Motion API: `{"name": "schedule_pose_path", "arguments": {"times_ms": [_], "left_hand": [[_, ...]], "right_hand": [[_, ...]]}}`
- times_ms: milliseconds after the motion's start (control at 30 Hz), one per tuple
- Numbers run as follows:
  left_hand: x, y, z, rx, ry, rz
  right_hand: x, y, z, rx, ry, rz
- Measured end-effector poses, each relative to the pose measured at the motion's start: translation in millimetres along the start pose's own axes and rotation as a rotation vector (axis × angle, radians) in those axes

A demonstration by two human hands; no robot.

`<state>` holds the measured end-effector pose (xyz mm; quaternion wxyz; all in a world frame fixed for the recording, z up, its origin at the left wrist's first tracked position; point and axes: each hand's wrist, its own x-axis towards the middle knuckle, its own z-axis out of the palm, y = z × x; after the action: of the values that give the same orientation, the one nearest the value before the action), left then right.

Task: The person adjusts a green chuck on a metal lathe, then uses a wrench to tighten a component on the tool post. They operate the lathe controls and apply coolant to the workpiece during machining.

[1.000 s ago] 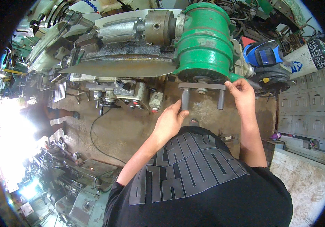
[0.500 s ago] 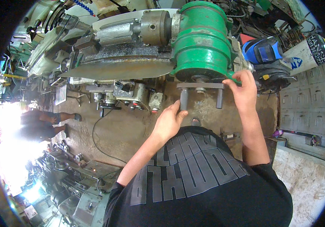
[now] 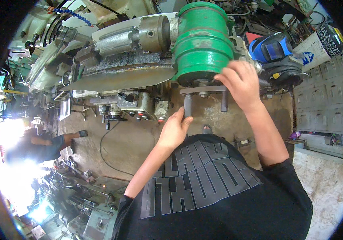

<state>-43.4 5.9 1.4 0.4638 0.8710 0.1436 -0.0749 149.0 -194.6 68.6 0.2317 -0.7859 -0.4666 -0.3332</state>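
A crossbar handle (image 3: 203,90) with two dark grey grips is fixed on a shaft under the green cylindrical housing (image 3: 204,50) of a machine. My left hand (image 3: 174,130) is closed on the lower end of the left cylindrical grip (image 3: 188,105), thumb on its right side. The right grip (image 3: 224,101) hangs free beside my right wrist. Raised in front of the housing's lower right edge is my right hand (image 3: 241,82), its fingers curled and thumb bent inward. Whatever lies between those fingertips is hidden.
Left of the housing, a metal chuck (image 3: 154,33) joins a ridged shaft above a curved metal sheet (image 3: 127,79). A blue welding mask (image 3: 270,48) lies to the right, near a white gas cylinder (image 3: 319,48) and grey lockers (image 3: 319,104). Another person (image 3: 39,146) stands far left.
My right hand has moved left and up from the crossbar's right end to the housing's edge. My left hand stays on the left grip. The view has shifted slightly.
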Motion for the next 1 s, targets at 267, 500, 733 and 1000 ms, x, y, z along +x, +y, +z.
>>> {"name": "schedule_pose_path", "arguments": {"times_ms": [267,500,733,1000], "left_hand": [[-5,45,-9,0.459,0.372,0.329],[56,107,-8,0.844,0.41,0.848],[62,99,-7,0.955,0.538,0.854],[56,41,-10,0.703,0.67,0.46]], "right_hand": [[-9,10,-11,0.425,0.182,0.52],[-36,19,23,0.444,0.201,0.747],[-69,69,29,0.218,0.207,0.727],[-88,111,51,-0.027,0.058,0.902]]}}
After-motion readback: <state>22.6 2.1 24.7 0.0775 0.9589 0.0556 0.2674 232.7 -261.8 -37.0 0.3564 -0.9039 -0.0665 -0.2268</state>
